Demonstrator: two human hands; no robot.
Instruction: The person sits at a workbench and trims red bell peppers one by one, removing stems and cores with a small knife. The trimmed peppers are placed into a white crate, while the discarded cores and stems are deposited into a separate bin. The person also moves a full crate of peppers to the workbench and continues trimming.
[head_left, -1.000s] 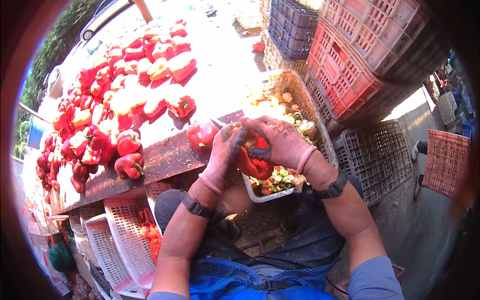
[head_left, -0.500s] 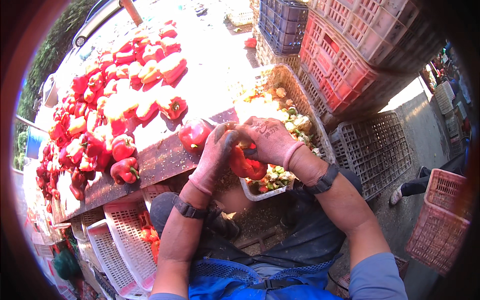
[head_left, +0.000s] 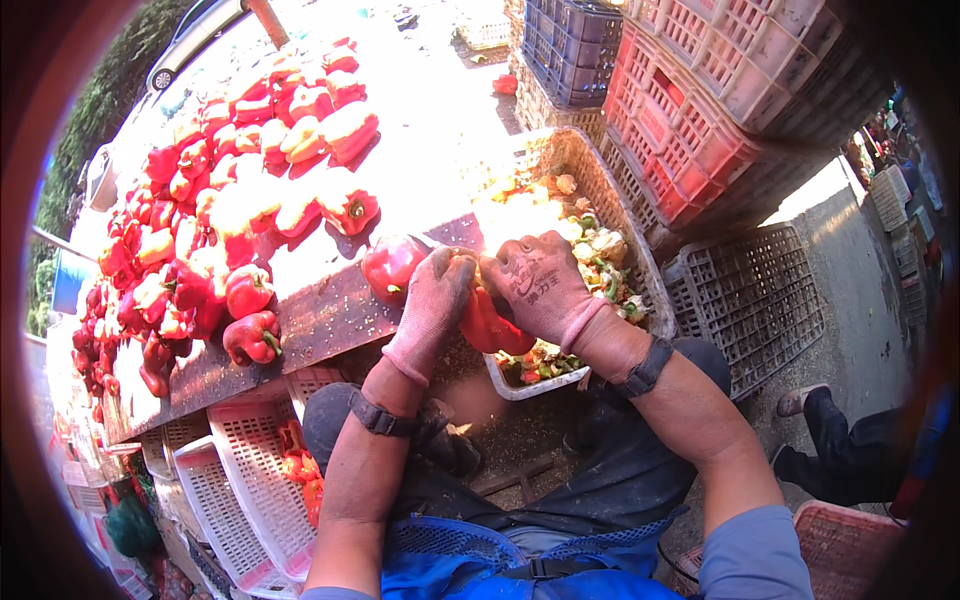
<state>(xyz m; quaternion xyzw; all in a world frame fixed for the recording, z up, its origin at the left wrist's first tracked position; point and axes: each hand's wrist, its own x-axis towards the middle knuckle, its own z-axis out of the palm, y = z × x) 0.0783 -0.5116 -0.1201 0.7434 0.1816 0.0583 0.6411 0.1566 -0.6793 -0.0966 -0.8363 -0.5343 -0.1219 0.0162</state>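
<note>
Along the left rim, a heap of red and yellow peppers lay spread across the bench, most of it in bright sun. Below the bench edge, white plastic crates sat on the ground, one with a few red peppers inside. One whole red pepper stood near the bench's front edge, just beside the left hand. That hand wore a pink work glove and was curled around the left side of a cut red pepper, with a dark band on the wrist below it. The right hand, gloved the same way, closed over the pepper's top and right side, so both hands gripped the one pepper between them. It was held just off the front of the bench, above the near corner of a white basket filled with stems, seeds and trimmings. Whether a blade was in the right hand could not be told. Further right, stacked pink and blue crates rose behind the basket, a grey crate lay flat on the pavement, and another person's shoe and dark trouser leg showed at the edge.
</note>
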